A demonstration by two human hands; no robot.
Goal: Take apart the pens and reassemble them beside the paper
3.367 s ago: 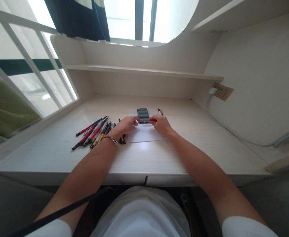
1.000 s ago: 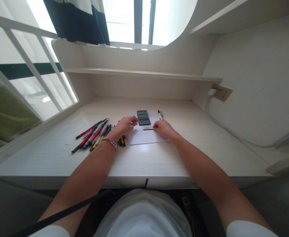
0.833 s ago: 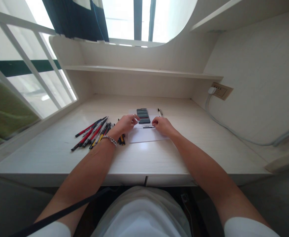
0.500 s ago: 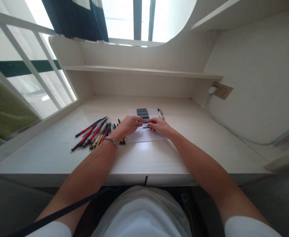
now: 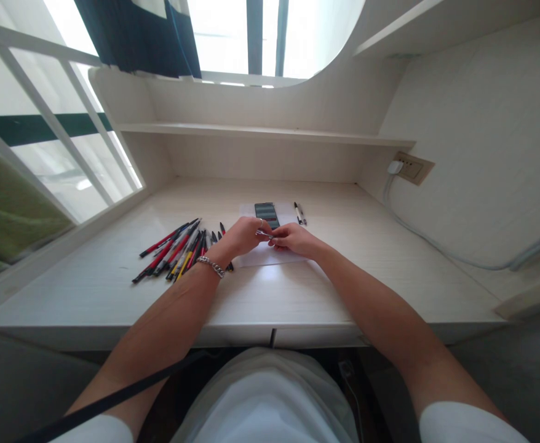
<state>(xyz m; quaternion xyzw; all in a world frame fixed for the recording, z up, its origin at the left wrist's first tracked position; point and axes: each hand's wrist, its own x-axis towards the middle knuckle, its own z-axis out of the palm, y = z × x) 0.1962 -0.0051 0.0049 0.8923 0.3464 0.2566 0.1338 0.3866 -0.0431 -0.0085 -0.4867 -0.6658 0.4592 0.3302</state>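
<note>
My left hand (image 5: 246,234) is closed, pinching a thin, pale, partly clear piece that looks like part of a pen (image 5: 264,234). Right against it, my right hand (image 5: 295,239) is closed too, with its fingertips at the near end of the same pen. The fingers hide most of it, so I cannot make out whether it is one piece or two. Both hands are over a white sheet of paper (image 5: 270,256). Just beyond the fingers lies a dark-screened phone (image 5: 266,213) on the paper.
Several pens and markers (image 5: 178,249), red, black, yellow and grey, lie heaped left of the paper, some partly behind my left wrist. Two pen pieces (image 5: 300,213) lie at the paper's right. A shelf (image 5: 270,131) spans the desk's back. A cable (image 5: 417,231) hangs from the wall socket.
My hands have come together: the gap between the fingertips has closed. The dark thin piece seen at my right fingers is now hidden, and the pale piece tilts down to the right.
</note>
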